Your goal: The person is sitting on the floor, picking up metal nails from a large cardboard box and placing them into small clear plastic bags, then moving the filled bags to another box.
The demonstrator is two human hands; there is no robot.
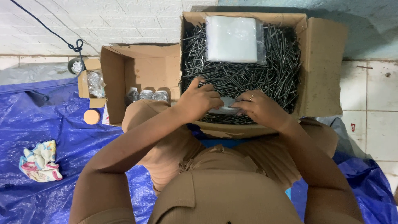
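Seated over a cardboard box (321,62) heaped with dark nails (248,79), a person's left hand (198,101) and right hand (260,108) pinch a small clear plastic bag (224,108) between them, seemingly filling it, which needs its mouth open.

Dark grey steel nails (248,79) fill my brown cardboard box (323,66); a white plastic bag stack (231,39) tops them; blue crinkled tarpaulin (49,137) lies below.

Small clear bag (224,108) mostly hidden under hands
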